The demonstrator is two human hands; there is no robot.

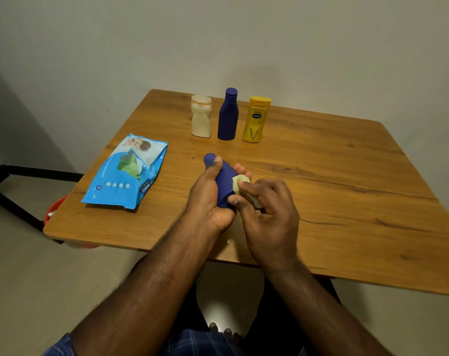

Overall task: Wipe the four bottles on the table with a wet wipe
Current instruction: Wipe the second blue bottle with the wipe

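You are holding the small blue bottle [224, 185] in your left hand [209, 199], fingers curled round its body and thumb lying up along its neck, so it is tilted with the cap pointing to the far left, lifted just above the table [346, 188] near its front edge. Your right hand [267, 209] is pinching the wadded wet wipe [241, 186] between thumb and fingers and pressing it to the bottle's right side.

To do this step well, you are probably best off turning the bottle with the left hand while the wipe stays pressed, so that the whole body gets covered, including the part now hidden under your left palm. The cap and base likely want a pass too. The wipe looks bunched small; opening it out a little would give more contact.

Three bottles are standing upright in a row at the far side: the white bottle [201, 116], the tall blue bottle [228, 114] and the yellow bottle [255, 120]. The wipes pack [127, 173] is lying to the left.
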